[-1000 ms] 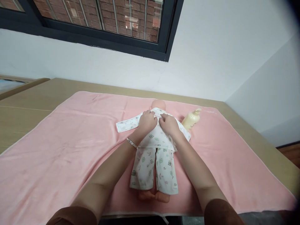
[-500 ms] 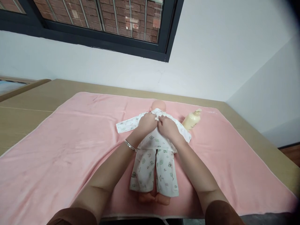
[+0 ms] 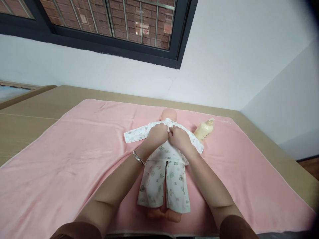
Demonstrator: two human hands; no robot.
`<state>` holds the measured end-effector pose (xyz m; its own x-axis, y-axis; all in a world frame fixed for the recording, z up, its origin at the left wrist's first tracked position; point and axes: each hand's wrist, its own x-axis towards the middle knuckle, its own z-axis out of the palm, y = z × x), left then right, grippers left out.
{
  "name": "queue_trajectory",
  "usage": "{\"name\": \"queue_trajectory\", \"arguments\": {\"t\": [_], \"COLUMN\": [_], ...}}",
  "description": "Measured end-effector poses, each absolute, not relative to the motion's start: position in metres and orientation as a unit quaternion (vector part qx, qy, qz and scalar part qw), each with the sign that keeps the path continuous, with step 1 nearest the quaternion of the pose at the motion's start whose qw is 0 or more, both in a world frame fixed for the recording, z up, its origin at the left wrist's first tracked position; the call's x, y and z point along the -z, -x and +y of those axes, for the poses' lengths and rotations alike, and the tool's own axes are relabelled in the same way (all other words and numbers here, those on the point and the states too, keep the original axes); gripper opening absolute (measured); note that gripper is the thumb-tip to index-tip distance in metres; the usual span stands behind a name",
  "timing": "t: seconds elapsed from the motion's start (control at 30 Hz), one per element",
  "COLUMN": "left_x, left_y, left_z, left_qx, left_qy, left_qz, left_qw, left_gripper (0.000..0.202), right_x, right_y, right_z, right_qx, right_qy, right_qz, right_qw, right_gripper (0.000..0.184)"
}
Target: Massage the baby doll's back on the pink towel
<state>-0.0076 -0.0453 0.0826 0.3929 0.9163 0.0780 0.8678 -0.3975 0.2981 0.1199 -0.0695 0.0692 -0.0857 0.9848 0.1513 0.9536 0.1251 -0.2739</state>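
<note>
Count, doll [image 3: 168, 115] as reference: 1 doll. 2 hands on its chest: left hand [image 3: 157, 134], right hand [image 3: 179, 137], same person. 1 shirt [image 3: 164, 152] and 1 pair of trousers [image 3: 174, 186] on it, 2 bare feet [image 3: 163, 215] past the hems. 1 bracelet [image 3: 139, 157], on the left wrist beside the doll's waist. 1 bottle [image 3: 204, 130], beside the doll's shoulder on the right hand's side. 1 pink blanket [image 3: 74, 149] under the doll, 1 table [image 3: 30, 113] under that. 1 window [image 3: 112, 20], on the wall beyond the doll's head.
</note>
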Motion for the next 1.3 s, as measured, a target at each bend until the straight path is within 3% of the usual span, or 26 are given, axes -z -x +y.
{"name": "queue_trajectory", "arguments": {"t": [0.2,0.33,0.67,1.3], "left_x": [-0.053,-0.029,0.0,-0.005], "left_y": [0.004,-0.001,-0.008,-0.007], "left_z": [-0.025,-0.012,-0.005,-0.006], "left_qx": [-0.211,-0.307,-0.414,-0.381], "left_qy": [-0.803,-0.772,-0.74,-0.78], "left_qz": [0.555,0.552,0.528,0.489], "left_qw": [0.051,0.076,0.052,0.089], "left_gripper": [0.031,0.033,0.036,0.043], "right_x": [-0.05,-0.03,-0.017,-0.018], "right_y": [-0.132,-0.128,-0.127,-0.138], "right_z": [-0.049,-0.041,-0.036,-0.029], "right_qx": [-0.059,-0.022,-0.006,-0.052], "right_qy": [0.657,0.663,0.65,0.66], "right_qz": [-0.708,-0.687,-0.698,-0.703], "right_qw": [0.252,0.297,0.3,0.261], "right_gripper": [0.038,0.044,0.049,0.053]}}
